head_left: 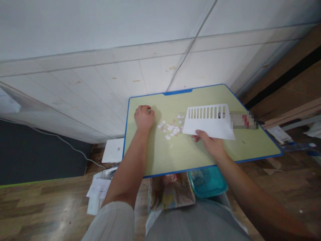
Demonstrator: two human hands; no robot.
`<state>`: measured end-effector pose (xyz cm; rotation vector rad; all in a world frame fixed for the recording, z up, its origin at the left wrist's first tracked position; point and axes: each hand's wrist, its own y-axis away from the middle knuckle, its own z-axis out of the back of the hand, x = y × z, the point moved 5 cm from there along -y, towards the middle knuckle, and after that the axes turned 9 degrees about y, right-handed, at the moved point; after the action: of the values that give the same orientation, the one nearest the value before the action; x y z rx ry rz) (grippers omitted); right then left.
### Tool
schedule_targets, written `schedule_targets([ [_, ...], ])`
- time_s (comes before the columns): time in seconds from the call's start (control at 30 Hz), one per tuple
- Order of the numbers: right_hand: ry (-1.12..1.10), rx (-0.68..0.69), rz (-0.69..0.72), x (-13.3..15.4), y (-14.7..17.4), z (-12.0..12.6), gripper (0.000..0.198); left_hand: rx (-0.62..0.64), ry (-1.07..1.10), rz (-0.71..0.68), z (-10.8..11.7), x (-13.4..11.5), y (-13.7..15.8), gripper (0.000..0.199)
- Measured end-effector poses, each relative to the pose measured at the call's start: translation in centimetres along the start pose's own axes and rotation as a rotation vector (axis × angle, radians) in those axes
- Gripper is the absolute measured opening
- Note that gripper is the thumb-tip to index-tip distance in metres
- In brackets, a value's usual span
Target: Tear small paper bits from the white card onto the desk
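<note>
My right hand [210, 142] pinches the lower edge of a white paper sheet [208, 126] between thumb and fingers. A row of several tall slots is cut along the sheet's upper part, and green shows through them. Toward the board's left side, my left hand [144, 117] rests with its fingers curled in; whatever they hold, if anything, is hidden. Small white and pinkish paper scraps [171, 128] lie scattered between my two hands, some close to the sheet's left edge. Everything is on a pale green tabletop [160, 157] with a blue rim.
A pixelated object [243, 120] lies right of the sheet. Below the table's near edge are a teal plastic bin [209, 184] and a patterned bag [172, 192]. The white wall [120, 80] stands behind, with a cable [190, 47] running down it. Papers [97, 192] lie at lower left.
</note>
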<state>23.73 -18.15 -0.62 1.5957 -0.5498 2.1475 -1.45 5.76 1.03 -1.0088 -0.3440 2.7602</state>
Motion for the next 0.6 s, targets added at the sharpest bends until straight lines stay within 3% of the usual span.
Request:
schedule_targets([
  [0.1,0.122,0.095,0.087,0.24,0.26,-0.38,0.046,0.006,-0.002,-0.009,-0.14,-0.07,0.02,0.02],
  [0.3,0.203,0.135,0.122,0.03,0.16,-0.98,0.048,-0.001,-0.011,-0.004,-0.18,-0.1,-0.12,0.019],
  [0.6,0.088,0.114,-0.004,-0.51,0.22,-0.3,0.035,0.014,0.008,-0.009,-0.44,-0.21,-0.5,0.018],
])
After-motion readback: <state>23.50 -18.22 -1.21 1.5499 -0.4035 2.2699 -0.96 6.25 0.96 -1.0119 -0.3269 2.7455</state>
